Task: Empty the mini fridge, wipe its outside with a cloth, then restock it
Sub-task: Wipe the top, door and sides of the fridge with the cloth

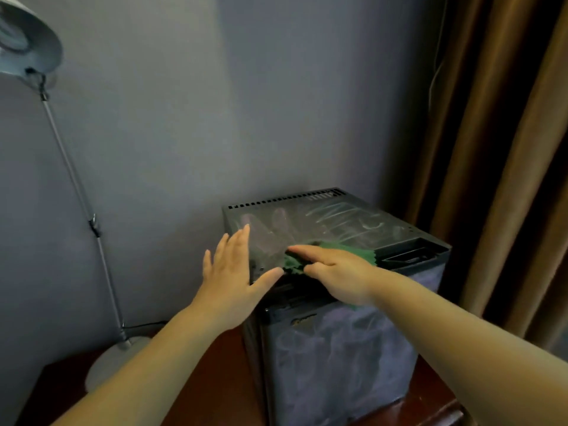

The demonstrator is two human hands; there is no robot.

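Observation:
The black mini fridge (338, 222) stands on a dark wooden surface, its door shut and its top streaked with wipe marks. A green cloth (353, 252) lies on the front part of the top. My right hand (335, 272) lies flat on the cloth with fingers straight, pressing it down near the front left of the top. My left hand (233, 272) is open with fingers spread, held at the fridge's front left top corner, thumb touching the edge.
A floor-style lamp with a thin metal pole (76, 192) and round base (113, 361) stands left of the fridge. Brown curtains (498, 149) hang at the right. The grey wall is close behind the fridge. The wooden surface (209, 379) shows in front.

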